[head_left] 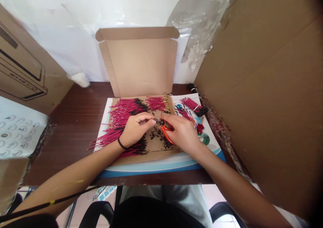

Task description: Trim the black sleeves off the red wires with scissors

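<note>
Over an open cardboard box, my right hand is wrapped round orange-handled pliers or cutters, whose jaws point left. My left hand, with a black band at its wrist, is pinched right at the jaws; what lies between its fingertips is too small to make out. Many red wires with black ends cover the left part of the box, partly under my left hand. A smaller bunch of red wires lies behind the hands. Black scraps are scattered on the cardboard between my hands.
The box lid stands upright at the back. Right of the box lie a banded red wire bundle, loose wires and a green disc. Large cardboard walls the right side; a printed carton stands left, a white-filled cup behind.
</note>
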Motion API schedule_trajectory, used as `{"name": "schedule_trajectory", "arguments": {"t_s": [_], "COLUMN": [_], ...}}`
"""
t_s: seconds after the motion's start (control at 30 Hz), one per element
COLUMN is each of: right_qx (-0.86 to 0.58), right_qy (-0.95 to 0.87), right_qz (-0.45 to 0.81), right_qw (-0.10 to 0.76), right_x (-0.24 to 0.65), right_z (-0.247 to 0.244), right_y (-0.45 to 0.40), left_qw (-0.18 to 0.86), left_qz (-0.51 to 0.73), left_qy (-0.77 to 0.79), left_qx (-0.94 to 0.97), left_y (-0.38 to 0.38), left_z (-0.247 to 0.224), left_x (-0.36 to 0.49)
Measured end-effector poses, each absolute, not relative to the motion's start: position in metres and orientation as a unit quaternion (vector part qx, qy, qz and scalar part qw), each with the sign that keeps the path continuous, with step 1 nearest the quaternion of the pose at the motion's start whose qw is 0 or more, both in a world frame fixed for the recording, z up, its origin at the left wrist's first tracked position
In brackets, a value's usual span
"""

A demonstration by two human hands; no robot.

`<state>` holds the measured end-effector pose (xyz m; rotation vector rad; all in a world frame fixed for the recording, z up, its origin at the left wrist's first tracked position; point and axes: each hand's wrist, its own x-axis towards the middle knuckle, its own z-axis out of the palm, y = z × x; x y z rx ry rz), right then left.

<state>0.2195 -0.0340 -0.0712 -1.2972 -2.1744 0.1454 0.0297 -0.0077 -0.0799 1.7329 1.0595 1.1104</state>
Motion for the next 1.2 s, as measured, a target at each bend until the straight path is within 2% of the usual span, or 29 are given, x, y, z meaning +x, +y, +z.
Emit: {"name": "schedule_trajectory", "arguments": {"t_s": [0.67,0.9,1.2], "right_qx": [-0.499,-0.516,-0.53], "right_qy": [-0.826,-0.829,-0.797], "right_qz": [0.018,-0.024,-0.009], "right_qw": [0.262,0.214,0.29], "right_x": [0.2197,0.22,0.2189], "right_z": [-0.0697,-0.068,-0.0629], "right_y": [-0.0353,-0.0357,-0.0373], "left_qw": [0.41,0.412,0.412], "left_qz": [0.44,0.42,0.419], "left_qy": [0.412,0.426,0.42], "left_qx": [0.684,0.687,0.691], "left_y": [-0.0084,-0.0099,-0.009], "left_z": [-0.0788,-0.0747,-0.0751], "left_x": [0.0306,0.0308,0.0313]}}
